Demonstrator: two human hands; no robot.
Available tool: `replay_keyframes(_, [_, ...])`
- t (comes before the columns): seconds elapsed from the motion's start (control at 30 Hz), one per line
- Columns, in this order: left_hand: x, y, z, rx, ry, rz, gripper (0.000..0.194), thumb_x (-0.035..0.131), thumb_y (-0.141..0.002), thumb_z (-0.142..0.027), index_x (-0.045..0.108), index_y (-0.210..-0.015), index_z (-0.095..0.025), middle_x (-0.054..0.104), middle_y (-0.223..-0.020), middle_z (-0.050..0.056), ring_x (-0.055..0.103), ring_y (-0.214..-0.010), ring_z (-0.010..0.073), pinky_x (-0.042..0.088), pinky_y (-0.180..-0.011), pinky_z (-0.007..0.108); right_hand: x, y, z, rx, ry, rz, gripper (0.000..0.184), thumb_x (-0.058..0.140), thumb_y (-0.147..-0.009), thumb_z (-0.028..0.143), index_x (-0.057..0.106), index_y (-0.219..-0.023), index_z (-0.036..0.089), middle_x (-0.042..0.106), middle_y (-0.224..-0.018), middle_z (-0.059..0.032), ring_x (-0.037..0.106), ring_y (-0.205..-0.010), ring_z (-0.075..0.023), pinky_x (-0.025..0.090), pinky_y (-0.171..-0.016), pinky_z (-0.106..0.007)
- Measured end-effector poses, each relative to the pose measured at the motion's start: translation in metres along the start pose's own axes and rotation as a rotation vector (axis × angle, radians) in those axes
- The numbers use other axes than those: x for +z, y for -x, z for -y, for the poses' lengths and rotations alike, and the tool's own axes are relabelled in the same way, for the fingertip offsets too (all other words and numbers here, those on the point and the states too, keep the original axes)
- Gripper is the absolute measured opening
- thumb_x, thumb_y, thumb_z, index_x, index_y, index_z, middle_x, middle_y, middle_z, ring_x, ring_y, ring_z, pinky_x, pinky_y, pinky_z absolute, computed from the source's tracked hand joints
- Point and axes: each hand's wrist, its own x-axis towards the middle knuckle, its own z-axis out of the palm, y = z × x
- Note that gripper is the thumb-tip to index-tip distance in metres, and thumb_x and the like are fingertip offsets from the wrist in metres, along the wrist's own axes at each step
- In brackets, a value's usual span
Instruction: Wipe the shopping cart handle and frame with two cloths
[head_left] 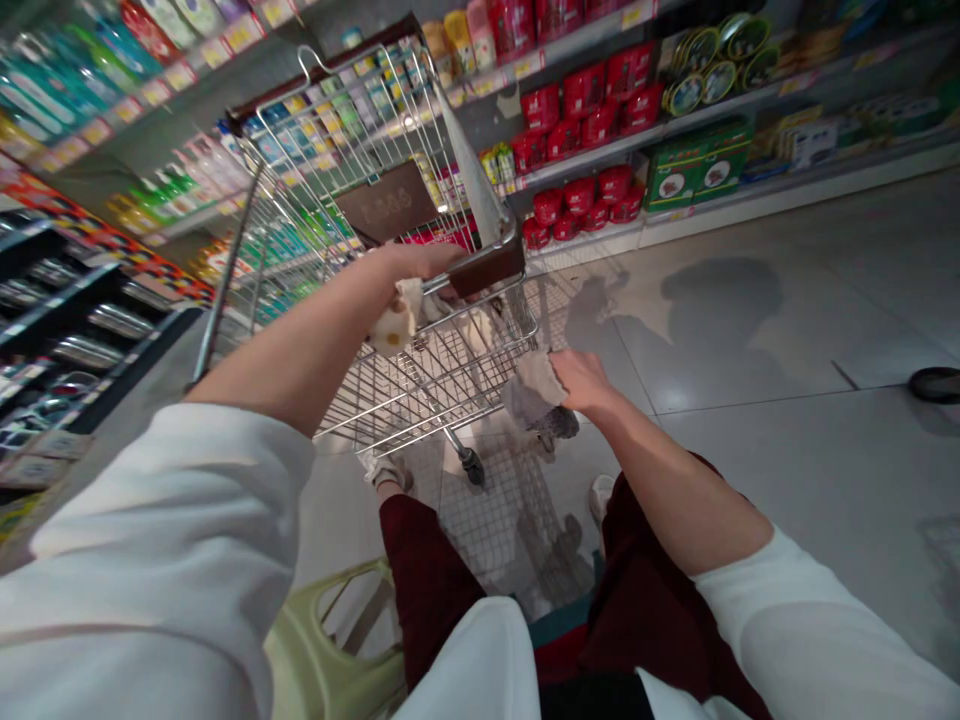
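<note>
A wire shopping cart (390,150) stands tilted in front of me, its brown handle (491,262) towards me. My left hand (416,262) is closed over the handle bar, and a cream spotted cloth (394,320) hangs from under it. Lower and to the right, my right hand (579,380) is closed on a pale grey cloth (534,385), pressed against the cart's lower wire edge (517,340). Both white sleeves are pushed up. My dark red trousers (427,570) and shoes show below the cart.
A pale green plastic stool (322,650) is under me. Store shelves with red tins (592,110) and green boxes (690,170) run along the back, and bottles (67,80) fill shelves at left. A dark round object (936,384) lies on the tiled floor at right.
</note>
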Motion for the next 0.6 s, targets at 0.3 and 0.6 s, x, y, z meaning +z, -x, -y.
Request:
replay_keyframes(0.3, [-0.008, -0.017, -0.046, 0.028, -0.092, -0.153, 0.061, 0.063, -0.073, -0.027, 0.07, -0.132, -0.017, 0.077, -0.113, 0.004, 0.066, -0.105, 0.0238, 0.05, -0.092, 0.031, -0.004, 0.005, -0.024, 0.099, -0.04, -0.08, 0.035, 0.053, -0.092, 0.043, 0.074, -0.105, 0.019, 0.076, -0.109, -0.0153, 0.07, -0.108, -0.0342, 0.048, -0.078, -0.033])
replay_keyframes(0.6, [0.012, 0.082, 0.01, -0.199, -0.09, -0.29, 0.027, 0.059, -0.081, -0.032, 0.076, -0.098, -0.018, 0.074, -0.093, 0.006, 0.061, -0.08, 0.0184, 0.046, -0.08, 0.03, 0.0, 0.003, -0.039, 0.226, 0.027, -0.104, 0.031, 0.055, -0.092, 0.031, 0.072, -0.114, 0.016, 0.074, -0.117, -0.0159, 0.07, -0.11, -0.0337, 0.049, -0.081, -0.035])
